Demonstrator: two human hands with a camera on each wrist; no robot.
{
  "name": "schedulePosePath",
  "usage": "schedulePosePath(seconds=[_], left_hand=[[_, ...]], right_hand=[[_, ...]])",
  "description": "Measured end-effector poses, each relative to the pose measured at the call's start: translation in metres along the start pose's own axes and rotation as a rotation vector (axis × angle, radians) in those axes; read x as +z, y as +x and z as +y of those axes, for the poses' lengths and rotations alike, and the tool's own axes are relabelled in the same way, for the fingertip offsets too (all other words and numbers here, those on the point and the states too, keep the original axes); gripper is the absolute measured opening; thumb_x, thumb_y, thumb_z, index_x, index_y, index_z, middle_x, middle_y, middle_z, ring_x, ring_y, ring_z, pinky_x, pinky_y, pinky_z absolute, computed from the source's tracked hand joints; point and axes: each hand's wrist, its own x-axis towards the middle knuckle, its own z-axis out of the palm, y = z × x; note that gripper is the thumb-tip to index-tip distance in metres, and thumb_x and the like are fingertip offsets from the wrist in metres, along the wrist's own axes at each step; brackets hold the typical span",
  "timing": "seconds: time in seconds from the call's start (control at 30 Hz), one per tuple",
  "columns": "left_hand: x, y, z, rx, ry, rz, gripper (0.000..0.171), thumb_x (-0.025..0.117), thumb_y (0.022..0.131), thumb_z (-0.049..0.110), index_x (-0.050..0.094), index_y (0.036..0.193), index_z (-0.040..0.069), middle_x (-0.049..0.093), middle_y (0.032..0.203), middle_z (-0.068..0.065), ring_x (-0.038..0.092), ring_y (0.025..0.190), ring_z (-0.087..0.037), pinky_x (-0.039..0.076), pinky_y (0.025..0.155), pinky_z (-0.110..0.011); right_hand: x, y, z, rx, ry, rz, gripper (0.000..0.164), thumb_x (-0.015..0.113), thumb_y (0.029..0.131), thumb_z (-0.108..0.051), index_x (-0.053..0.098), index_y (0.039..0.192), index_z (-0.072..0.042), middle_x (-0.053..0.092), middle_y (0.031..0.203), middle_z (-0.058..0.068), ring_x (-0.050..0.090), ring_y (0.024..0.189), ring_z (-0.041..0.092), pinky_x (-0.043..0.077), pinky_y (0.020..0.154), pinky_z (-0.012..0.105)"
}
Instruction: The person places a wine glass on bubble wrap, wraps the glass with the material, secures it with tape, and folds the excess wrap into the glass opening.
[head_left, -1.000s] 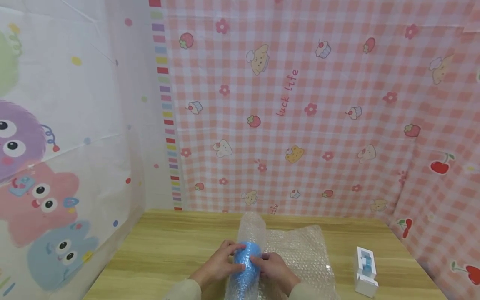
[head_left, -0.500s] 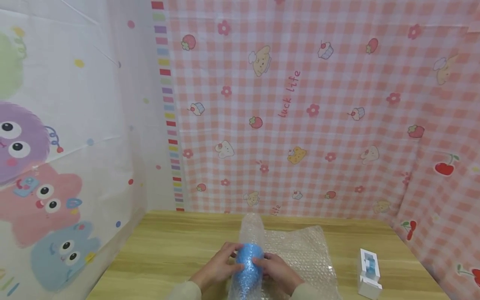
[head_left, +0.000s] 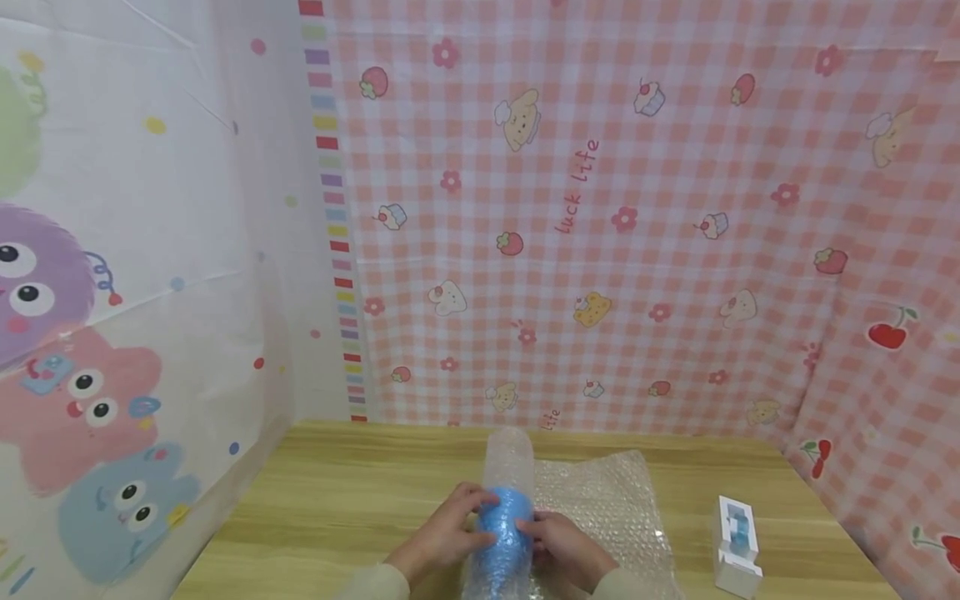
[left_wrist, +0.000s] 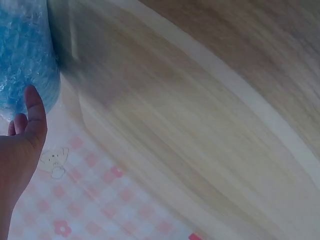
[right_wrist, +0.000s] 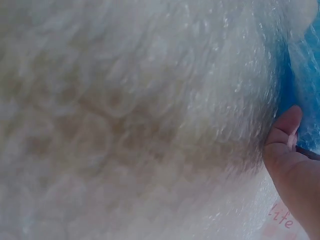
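A blue cylinder (head_left: 510,542) lies wrapped in clear bubble wrap (head_left: 510,454), pointing away from me near the table's front. The wrap reaches past its far end as a hollow tube. My left hand (head_left: 448,533) holds the roll from the left, fingers over its top and far end, thumb on its near side. From the right, my right hand (head_left: 561,546) grips it, thumb on top and other fingers mostly hidden behind the edge. In the right wrist view, the thumb (right_wrist: 287,127) lies against the wrapped blue surface. The cylinder's near end is out of frame.
A flat stretch of bubble wrap (head_left: 600,500) spreads over the table to the right of the roll. Farther right stands a white tape dispenser (head_left: 738,546) with a blue tape roll. The wooden table (head_left: 337,500) ends at a pink checked cloth (head_left: 600,267) behind.
The wrapped cylinder has shifted slightly to the right over the loose bubble wrap, and both hands have moved along with it. Their hold looks much the same.
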Motion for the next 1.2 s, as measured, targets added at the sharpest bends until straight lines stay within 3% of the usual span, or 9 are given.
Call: schedulePosePath(seconds=[0.17, 0.53, 0.67, 0.8, 0.97, 1.2], left_hand=[[0.001, 0.002, 0.002, 0.012, 0.043, -0.017, 0.045, 0.075, 0.087, 0.011, 0.060, 0.128, 0.001, 0.047, 0.126, -0.008, 0.051, 0.117, -0.037, 0.053, 0.087, -0.033], [0.003, 0.005, 0.002, 0.072, 0.145, 0.001, 0.042, 0.071, 0.089, 0.014, 0.060, 0.127, -0.002, 0.052, 0.127, -0.010, 0.054, 0.116, -0.034, 0.053, 0.088, -0.033], [0.004, 0.005, 0.000, 0.064, 0.128, -0.011, 0.044, 0.073, 0.089, 0.014, 0.061, 0.128, -0.002, 0.048, 0.126, -0.011, 0.052, 0.114, -0.033, 0.051, 0.082, -0.027], [0.005, 0.004, -0.002, 0.044, 0.128, -0.002, 0.045, 0.076, 0.088, 0.018, 0.063, 0.128, 0.001, 0.046, 0.123, -0.007, 0.051, 0.112, -0.031, 0.050, 0.087, -0.031], [0.004, 0.007, -0.003, 0.039, 0.115, 0.018, 0.043, 0.077, 0.086, 0.017, 0.063, 0.125, 0.004, 0.051, 0.122, -0.007, 0.054, 0.111, -0.035, 0.053, 0.088, -0.036], [0.006, 0.011, -0.001, 0.037, 0.070, 0.014, 0.039, 0.079, 0.083, 0.012, 0.063, 0.118, 0.003, 0.052, 0.123, -0.008, 0.054, 0.112, -0.037, 0.055, 0.083, -0.032]], right_hand=[[-0.003, -0.005, 0.002, -0.017, -0.023, 0.008, 0.053, 0.053, 0.102, -0.025, 0.045, 0.133, 0.018, 0.068, 0.108, 0.009, 0.062, 0.096, 0.017, 0.050, 0.088, 0.041], [-0.006, -0.009, 0.003, 0.038, -0.031, 0.087, 0.055, 0.057, 0.101, -0.028, 0.047, 0.131, 0.017, 0.067, 0.109, 0.013, 0.065, 0.098, 0.024, 0.051, 0.088, 0.046], [-0.004, -0.009, 0.005, 0.006, -0.053, 0.101, 0.057, 0.058, 0.100, -0.027, 0.046, 0.130, 0.020, 0.066, 0.114, 0.022, 0.065, 0.104, 0.030, 0.048, 0.094, 0.052], [-0.003, -0.011, 0.008, -0.015, -0.045, 0.119, 0.062, 0.059, 0.100, -0.027, 0.040, 0.132, 0.023, 0.063, 0.116, 0.026, 0.062, 0.108, 0.036, 0.043, 0.099, 0.057], [-0.002, -0.013, 0.010, -0.009, -0.017, 0.161, 0.059, 0.060, 0.100, -0.026, 0.040, 0.130, 0.021, 0.063, 0.112, 0.021, 0.062, 0.104, 0.032, 0.049, 0.093, 0.051], [0.000, -0.016, 0.014, -0.106, 0.036, 0.101, 0.046, 0.053, 0.100, -0.018, 0.048, 0.122, 0.022, 0.068, 0.102, 0.013, 0.066, 0.093, 0.023, 0.056, 0.084, 0.043]])
